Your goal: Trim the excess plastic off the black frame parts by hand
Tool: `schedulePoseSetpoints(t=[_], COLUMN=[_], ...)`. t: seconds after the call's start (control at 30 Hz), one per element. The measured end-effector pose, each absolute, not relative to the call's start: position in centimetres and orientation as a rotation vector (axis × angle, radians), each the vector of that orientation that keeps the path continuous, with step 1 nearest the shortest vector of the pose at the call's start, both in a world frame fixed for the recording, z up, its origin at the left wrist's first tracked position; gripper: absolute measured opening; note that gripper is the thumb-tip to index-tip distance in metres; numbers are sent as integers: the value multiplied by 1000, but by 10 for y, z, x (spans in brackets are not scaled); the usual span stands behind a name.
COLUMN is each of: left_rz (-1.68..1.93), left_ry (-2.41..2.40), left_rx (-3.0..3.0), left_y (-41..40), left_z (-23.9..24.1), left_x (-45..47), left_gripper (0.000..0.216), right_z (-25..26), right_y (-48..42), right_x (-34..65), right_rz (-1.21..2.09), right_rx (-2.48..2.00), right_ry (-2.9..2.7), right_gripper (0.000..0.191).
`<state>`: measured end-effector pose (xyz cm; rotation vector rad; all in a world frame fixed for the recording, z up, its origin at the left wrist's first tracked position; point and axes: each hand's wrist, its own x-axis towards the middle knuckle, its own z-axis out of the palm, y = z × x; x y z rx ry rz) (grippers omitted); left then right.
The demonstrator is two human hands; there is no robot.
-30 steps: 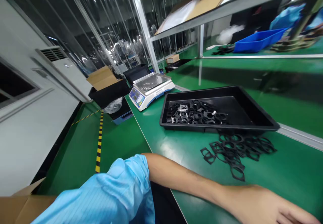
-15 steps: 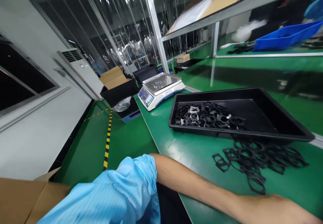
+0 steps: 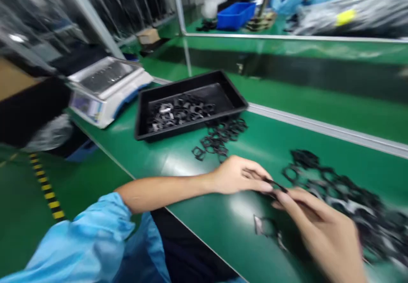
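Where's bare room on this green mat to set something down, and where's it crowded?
Bare green mat sits in front of the black tray, left of the left hand. Another patch lies under the aluminium rail, between the smaller pile of black frames and the larger pile. It's crowded around the right hand, by the larger pile.

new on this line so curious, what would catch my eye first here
First, at the front of the green bench, the left hand and right hand pinch a thin black frame. A heap of similar frames lies to the right, and more sit in a black tray beside a white digital scale further back.
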<state>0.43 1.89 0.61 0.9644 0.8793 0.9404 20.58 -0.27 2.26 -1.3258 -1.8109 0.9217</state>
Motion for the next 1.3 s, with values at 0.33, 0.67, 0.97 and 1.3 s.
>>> schedulePoseSetpoints(t=[0.33,0.67,0.97,1.3], left_rz=[837,803,862,766], left_ry=[851,890,894,823], left_rx=[787,852,788,712], left_y=[9,10,10,10], left_z=[6,13,10,8], left_x=[6,1,3,1], left_gripper=[51,45,45,46], right_z=[31,28,37,39], right_y=[-4,-4,-5,-7], right_x=[201,203,202,202], right_rz=[1289,1576,1541,1432], right_rx=[-1267,-1208,-1232,-1297], right_ry=[-1554,-1366,-1456,-1487], right_gripper=[38,36,37,45])
